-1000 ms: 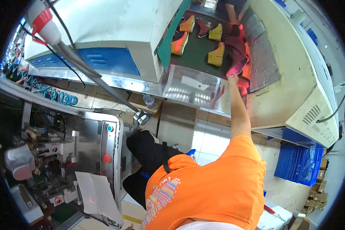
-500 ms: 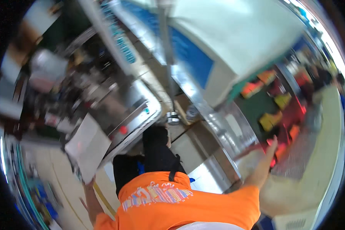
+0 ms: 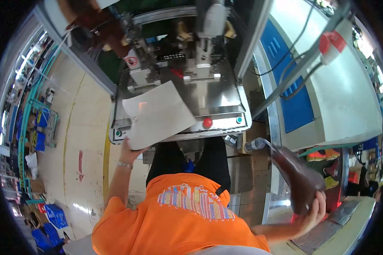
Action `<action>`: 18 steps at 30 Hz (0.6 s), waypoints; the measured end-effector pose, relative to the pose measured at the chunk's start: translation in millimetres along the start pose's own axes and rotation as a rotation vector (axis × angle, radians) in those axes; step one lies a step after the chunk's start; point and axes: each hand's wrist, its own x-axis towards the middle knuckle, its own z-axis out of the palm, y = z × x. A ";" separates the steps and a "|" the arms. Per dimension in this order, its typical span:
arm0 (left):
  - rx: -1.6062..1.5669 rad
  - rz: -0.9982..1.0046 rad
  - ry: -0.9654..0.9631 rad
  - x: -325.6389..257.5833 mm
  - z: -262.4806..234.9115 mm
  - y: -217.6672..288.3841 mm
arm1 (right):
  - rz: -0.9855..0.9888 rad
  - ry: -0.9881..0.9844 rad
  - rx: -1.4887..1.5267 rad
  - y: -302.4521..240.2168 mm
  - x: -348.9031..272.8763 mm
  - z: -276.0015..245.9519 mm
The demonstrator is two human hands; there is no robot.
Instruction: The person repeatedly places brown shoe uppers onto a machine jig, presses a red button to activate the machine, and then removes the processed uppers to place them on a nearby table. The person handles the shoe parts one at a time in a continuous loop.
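My left hand (image 3: 131, 154) grips the lower left corner of a white sheet (image 3: 159, 114), stiff-looking and slightly curled. The sheet lies slantwise over the front of a machine's steel plate and its button panel. Off to the right, my right hand (image 3: 312, 212) is closed around one end of a dark brown leather boot (image 3: 300, 180). That boot is held tilted in the air beside the conveyor, and its other end points up toward the machine. A second brown leather piece (image 3: 104, 27), boot-like, is at the machine's upper left.
The machine (image 3: 208, 95) has metal clamps, a red button (image 3: 207, 123) and a green button (image 3: 239, 120) on its front edge. To the right, colourful shoes (image 3: 323, 154) sit by a white and blue housing (image 3: 340, 85). Blue crates (image 3: 55, 216) stand on the left floor.
My view has swung from the conveyor on the right round to the machine. My right hand, earlier reaching among the shoes with fingers out, now holds the boot. The white sheet stays in my left hand.
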 end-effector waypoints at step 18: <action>1.151 0.333 -0.348 -74.8 89.8 35.7 | -0.468 -0.734 -0.192 19.9 19.2 326.1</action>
